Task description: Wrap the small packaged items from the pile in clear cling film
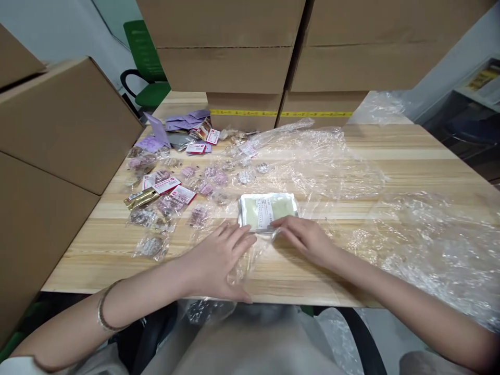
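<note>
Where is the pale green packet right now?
The pale green packet lies mid-table just beyond both hands, the right hand touching its near edge, small sachets to its left.

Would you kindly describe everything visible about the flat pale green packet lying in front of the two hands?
The pale green packet is a flat rectangle with rounded corners, wrapped in glossy clear film with a whitish border. A white printed label sits on its top, text too small to read. It lies flat on the wooden table, over crinkled clear plastic sheeting. The right hand touches its near right edge with its fingertips; the left hand rests flat just short of its near left corner.
</note>
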The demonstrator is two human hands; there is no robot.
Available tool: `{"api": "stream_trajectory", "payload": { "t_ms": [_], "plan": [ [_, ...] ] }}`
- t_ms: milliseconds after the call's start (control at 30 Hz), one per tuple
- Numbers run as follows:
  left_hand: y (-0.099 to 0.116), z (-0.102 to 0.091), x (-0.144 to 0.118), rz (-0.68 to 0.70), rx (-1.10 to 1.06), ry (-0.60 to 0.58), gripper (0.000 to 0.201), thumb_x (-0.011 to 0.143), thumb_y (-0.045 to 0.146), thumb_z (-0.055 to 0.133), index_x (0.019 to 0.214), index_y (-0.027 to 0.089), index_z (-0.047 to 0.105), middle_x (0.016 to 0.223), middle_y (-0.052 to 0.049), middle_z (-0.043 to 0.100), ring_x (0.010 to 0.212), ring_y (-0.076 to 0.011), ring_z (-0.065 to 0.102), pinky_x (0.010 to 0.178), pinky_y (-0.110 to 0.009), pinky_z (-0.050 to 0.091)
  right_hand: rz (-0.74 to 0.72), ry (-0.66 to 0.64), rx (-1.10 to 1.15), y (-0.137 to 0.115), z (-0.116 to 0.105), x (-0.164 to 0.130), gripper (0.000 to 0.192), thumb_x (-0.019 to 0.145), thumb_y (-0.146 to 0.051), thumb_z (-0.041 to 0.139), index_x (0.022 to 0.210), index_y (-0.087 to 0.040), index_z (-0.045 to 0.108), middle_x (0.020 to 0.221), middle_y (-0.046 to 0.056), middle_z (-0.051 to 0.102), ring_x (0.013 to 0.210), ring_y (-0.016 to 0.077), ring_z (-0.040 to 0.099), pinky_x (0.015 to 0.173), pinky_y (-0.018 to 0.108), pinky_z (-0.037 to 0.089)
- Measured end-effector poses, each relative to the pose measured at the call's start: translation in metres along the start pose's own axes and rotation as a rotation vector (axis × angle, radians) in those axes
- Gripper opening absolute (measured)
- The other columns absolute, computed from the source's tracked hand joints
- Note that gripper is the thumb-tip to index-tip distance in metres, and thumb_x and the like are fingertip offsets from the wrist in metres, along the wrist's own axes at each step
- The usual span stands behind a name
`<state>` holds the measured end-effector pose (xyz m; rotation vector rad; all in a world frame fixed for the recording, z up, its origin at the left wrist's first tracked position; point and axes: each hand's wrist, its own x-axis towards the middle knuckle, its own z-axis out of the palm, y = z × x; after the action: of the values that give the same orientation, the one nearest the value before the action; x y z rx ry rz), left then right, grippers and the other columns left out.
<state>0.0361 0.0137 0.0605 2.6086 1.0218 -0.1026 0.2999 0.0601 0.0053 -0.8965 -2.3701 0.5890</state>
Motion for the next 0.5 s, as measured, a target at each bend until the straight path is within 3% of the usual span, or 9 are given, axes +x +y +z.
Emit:
{"api": "stream_trajectory", "payload": {
  "t_ms": [133,233,367,500],
  "plan": [
    [-0.005,0.008,-0.016,-0.095,0.107,-0.039,0.084,0.077,0.034,0.064,0.15,0.016,0.029,0.155,-0.019,0.031,0.143,-0.0401,0.026,0.115,-0.056,0.019,0.291,0.033,0.033,0.013,-0.015,0.006,0.038,0.102,-0.035,0.037,0.074,-0.019,0.057,0.079,0.005,0.063,0.074,0.0167,0.06,0.068,0.03,0.047],
    [-0.018,-0.006,-0.024,-0.156,0.087,0.0,0.059,0.082,0.016,0.052,0.141,0.02,0.044,0.145,-0.015,0.045,0.135,-0.0341,0.04,0.111,-0.051,0.029,0.437,-0.001,-0.039,0.028,-0.021,0.008,0.045,0.101,-0.044,0.035,0.064,-0.02,0.046,0.071,0.003,0.056,0.068,0.0168,0.055,0.067,0.031,0.04],
    [-0.038,-0.044,-0.012,-0.272,-0.254,0.029,0.031,0.092,0.024,0.042,0.117,0.02,0.06,0.11,-0.008,0.067,0.099,-0.0242,0.063,0.086,-0.038,0.048,0.607,-0.173,-0.111,0.038,-0.026,0.013,0.045,0.098,-0.048,0.033,0.065,-0.021,0.046,0.066,0.003,0.057,0.062,0.0169,0.051,0.06,0.03,0.033],
    [-0.056,-0.072,0.039,-0.231,-0.532,0.194,0.024,0.089,0.031,0.047,0.103,0.018,0.062,0.096,-0.004,0.067,0.087,-0.0202,0.063,0.079,-0.033,0.049,0.628,-0.269,-0.143,0.038,-0.027,0.019,0.042,0.096,-0.044,0.035,0.064,-0.02,0.049,0.065,0.003,0.06,0.06,0.016,0.051,0.057,0.028,0.03]
  ]
}}
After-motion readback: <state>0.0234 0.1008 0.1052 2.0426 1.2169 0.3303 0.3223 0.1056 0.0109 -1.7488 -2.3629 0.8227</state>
